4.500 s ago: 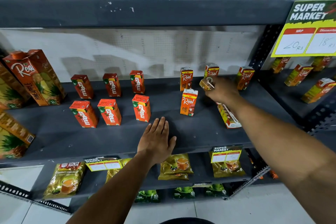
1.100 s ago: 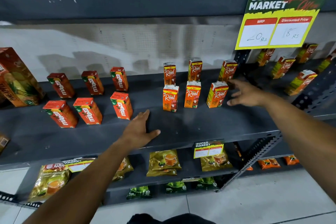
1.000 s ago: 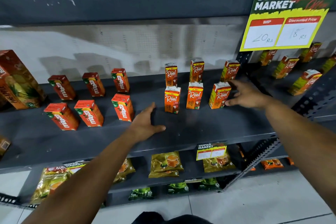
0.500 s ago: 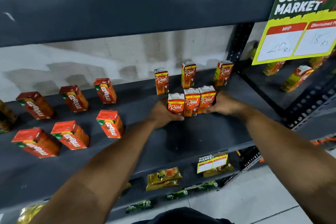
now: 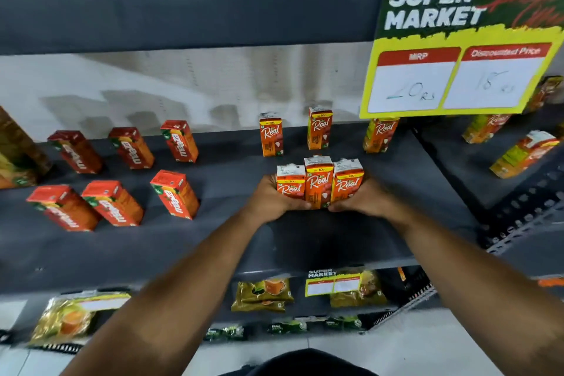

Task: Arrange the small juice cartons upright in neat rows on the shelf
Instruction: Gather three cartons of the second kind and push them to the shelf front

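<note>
Three small orange Real juice cartons [image 5: 319,181] stand upright, pressed side by side in a front row on the grey shelf [image 5: 213,247]. My left hand [image 5: 270,201] clasps the left carton and my right hand [image 5: 357,200] clasps the right one, squeezing the three together. Behind them stands a back row of three more Real cartons [image 5: 319,128], spaced apart. To the left, several red Maaza cartons [image 5: 175,194] stand in two rows.
A yellow price sign [image 5: 460,49] hangs at upper right. A large juice carton [image 5: 18,152] stands at the far left. More cartons [image 5: 523,152] sit on the neighbouring shelf at right. Snack packets [image 5: 262,294] lie on the lower shelf.
The right hand set a carton upright in the front row. Both hands then closed in on the front three cartons and pushed them together. The camera moved closer.
</note>
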Tool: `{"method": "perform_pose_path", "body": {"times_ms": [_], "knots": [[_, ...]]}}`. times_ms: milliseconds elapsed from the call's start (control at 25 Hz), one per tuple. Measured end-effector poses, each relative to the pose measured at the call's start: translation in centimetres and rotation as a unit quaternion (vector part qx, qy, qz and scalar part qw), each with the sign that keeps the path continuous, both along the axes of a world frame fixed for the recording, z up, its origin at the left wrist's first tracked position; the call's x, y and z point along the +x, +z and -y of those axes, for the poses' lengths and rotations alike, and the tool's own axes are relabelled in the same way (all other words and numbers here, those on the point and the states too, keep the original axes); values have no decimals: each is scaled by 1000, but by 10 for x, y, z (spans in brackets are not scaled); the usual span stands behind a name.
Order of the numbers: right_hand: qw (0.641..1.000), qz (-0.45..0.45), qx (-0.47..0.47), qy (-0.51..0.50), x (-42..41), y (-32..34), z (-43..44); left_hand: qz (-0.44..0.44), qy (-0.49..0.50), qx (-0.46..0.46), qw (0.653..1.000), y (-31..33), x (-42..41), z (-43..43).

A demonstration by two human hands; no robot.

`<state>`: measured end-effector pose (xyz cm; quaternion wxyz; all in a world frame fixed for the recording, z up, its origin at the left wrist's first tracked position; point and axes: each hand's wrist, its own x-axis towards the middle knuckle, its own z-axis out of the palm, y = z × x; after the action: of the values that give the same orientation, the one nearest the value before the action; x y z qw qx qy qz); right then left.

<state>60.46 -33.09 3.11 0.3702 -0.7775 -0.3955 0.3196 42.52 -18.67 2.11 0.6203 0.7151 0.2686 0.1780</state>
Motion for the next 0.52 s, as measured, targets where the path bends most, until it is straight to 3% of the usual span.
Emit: {"method": "perform_pose_path", "body": {"times_ms": [320, 520], "knots": [[998, 53, 35, 25, 22, -18, 95, 17, 18, -14, 1000, -10, 15, 101], [993, 79, 70, 61, 23, -16, 106, -4, 33, -32, 999, -2, 15, 118]]}}
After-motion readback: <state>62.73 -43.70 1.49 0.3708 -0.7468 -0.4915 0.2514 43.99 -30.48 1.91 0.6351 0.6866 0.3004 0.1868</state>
